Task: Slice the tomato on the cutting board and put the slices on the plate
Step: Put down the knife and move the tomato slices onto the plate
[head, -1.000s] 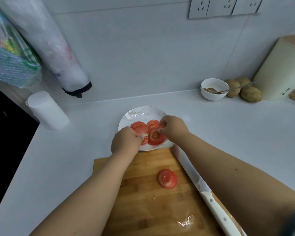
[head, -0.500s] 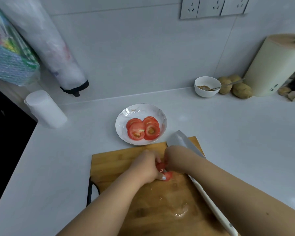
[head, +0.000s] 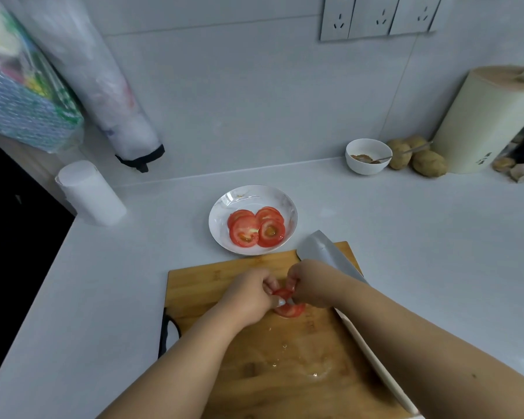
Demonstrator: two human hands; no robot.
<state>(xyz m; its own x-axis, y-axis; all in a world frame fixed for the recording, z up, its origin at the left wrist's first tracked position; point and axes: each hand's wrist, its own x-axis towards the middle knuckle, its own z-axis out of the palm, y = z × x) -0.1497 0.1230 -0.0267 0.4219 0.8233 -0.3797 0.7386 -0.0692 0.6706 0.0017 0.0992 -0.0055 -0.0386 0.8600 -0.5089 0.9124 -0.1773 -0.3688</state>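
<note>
A wooden cutting board (head: 224, 285) lies in front of me with wet juice spots on it. Red tomato slices (head: 288, 308) lie near its middle. My left hand (head: 248, 294) and my right hand (head: 309, 282) meet over them, fingertips pinching the top slice from both sides. Behind the board stands a white plate (head: 224, 204) holding several tomato slices (head: 256, 229). A white-handled knife (head: 324, 252) lies along the board's right edge, its blade partly hidden under my right arm.
A white bowl with a spoon (head: 368, 157) and several potatoes (head: 418, 158) stand at the back right beside a cream knife block (head: 490, 122). A white cylinder (head: 91, 195) stands at the back left. A dark drop runs along the counter's left edge.
Both hands came back from the plate to the board, leaving slices on the plate. They now pinch the slices left on the board and have lifted the top one slightly.
</note>
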